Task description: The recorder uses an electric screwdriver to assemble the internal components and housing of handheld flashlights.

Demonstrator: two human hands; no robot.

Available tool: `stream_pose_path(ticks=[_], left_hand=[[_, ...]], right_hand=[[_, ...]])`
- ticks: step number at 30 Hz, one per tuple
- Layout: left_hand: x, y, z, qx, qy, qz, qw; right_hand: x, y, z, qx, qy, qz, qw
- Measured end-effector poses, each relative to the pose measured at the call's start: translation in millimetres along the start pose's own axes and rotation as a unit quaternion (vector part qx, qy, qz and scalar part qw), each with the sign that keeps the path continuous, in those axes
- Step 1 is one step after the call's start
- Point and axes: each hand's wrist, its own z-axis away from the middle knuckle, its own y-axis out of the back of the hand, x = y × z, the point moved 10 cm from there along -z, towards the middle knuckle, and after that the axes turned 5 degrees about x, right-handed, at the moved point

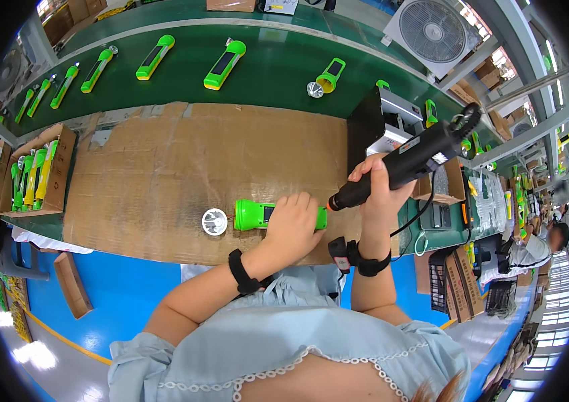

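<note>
On the cardboard [164,174], the left hand [292,224] grip pins a flashlight [257,215] lying crosswise, head leftward

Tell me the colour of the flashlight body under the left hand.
Bright green flashlight, clearest in the head view.

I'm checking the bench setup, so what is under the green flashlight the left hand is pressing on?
A brown cardboard sheet lies under the green flashlight, with its silver reflector alongside. The left hand covers the flashlight's rear half, so what is under that part is hidden.
</note>
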Motion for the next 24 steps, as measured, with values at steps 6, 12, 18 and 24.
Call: stream_pose_path(ticks=[6, 12, 18, 24], left_hand=[[0.6, 2.2, 0.5, 0.022, -0.01, 0.008, 1.0], [2.4, 4.6, -0.3, 0.024, -0.005, 0.01, 1.0], [7.2, 6.2, 0.3, 0.021, -0.022, -0.009, 1.0], [8.2, -1.5, 0.5, 0.003, -0.028, -0.003, 1.0]], right_hand=[[16.3, -4.1, 7.5, -0.038, -0.016, 0.03, 0.999], [20.9, -3.4, 10.7, -0.055, -0.015, 0.03, 0.998], [9.7, -1.5, 19.0, -0.039, -0.012, -0.006, 0.999], [-65.8, 30.9, 5.2, 0.027, 0.155, -0.069, 0.985]])
